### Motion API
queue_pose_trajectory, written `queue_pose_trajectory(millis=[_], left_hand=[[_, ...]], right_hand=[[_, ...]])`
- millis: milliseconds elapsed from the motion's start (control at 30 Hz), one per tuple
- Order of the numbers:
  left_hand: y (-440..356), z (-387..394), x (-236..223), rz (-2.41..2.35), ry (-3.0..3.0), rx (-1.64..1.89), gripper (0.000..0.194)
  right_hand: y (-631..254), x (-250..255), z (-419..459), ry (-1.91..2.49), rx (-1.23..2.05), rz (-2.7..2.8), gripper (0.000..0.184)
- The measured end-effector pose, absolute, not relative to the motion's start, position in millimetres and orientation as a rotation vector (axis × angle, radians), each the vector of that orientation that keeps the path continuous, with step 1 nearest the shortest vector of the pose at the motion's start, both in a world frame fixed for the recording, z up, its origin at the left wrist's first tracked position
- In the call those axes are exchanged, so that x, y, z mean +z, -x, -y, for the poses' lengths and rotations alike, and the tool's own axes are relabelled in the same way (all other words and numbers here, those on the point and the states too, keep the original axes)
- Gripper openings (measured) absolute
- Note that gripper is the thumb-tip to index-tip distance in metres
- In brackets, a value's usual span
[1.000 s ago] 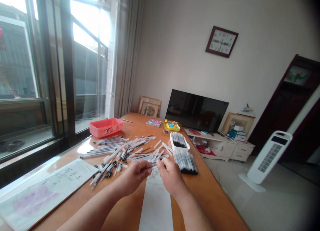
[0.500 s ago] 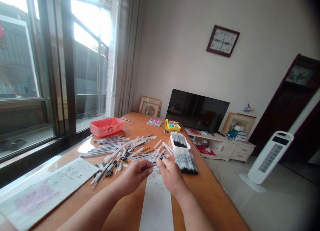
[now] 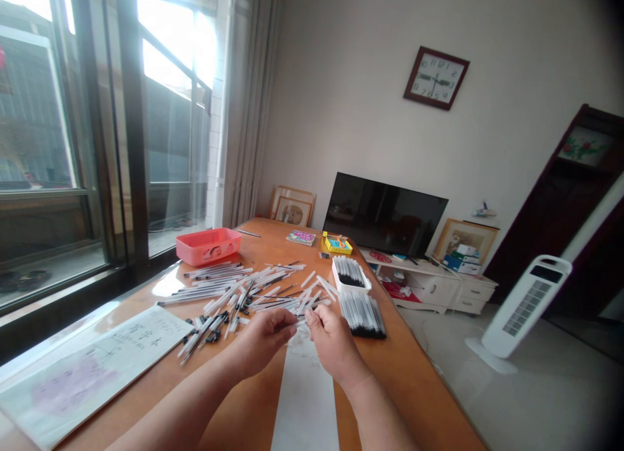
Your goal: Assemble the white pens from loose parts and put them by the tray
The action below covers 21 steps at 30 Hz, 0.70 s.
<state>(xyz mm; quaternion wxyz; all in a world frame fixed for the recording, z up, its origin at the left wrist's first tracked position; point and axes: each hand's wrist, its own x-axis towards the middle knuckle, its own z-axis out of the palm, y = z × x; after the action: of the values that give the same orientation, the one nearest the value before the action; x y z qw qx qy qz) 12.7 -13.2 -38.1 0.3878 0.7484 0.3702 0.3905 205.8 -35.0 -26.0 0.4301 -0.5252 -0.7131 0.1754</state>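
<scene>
Left hand [image 3: 277, 334]: thumb and fingers nearly closed, pinching one end of a thin pale pen part [image 3: 300, 322]. Right hand [image 3: 330, 339]: curled, pinching the other end; part held above paper strip [image 3: 306, 399] on desk [image 3: 244, 415]. Just right, stacked pens [image 3: 359, 311], black ends near. Beyond, loose pen parts [image 3: 244, 292], scattered. White tray [image 3: 338, 285] just behind stack, packed with black-ended pens. Red bin [image 3: 195, 255] far left, full contents not visible. Yellow box [image 3: 341, 249], farther, open, something blue and orange inside.
</scene>
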Motion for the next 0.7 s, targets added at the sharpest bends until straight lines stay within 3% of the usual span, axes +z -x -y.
queue_pose_trajectory(millis=[367,567,700], left_hand=[[-13.3,22.1,-30.2,-1.004,-2.001,0.890,0.040],[-15.4,21.3,-30.8,-1.042,-2.079,0.981,0.023],[-16.5,22.2,-30.7,-1.043,-2.075,1.018,0.022]], right_hand=[[-203.3,-26.3,35.3,1.348,0.274,1.776,0.041],[-201.3,-31.5,32.0,1.348,0.368,1.748,0.043],[-200.8,-31.6,32.6,1.311,0.399,1.752,0.041]])
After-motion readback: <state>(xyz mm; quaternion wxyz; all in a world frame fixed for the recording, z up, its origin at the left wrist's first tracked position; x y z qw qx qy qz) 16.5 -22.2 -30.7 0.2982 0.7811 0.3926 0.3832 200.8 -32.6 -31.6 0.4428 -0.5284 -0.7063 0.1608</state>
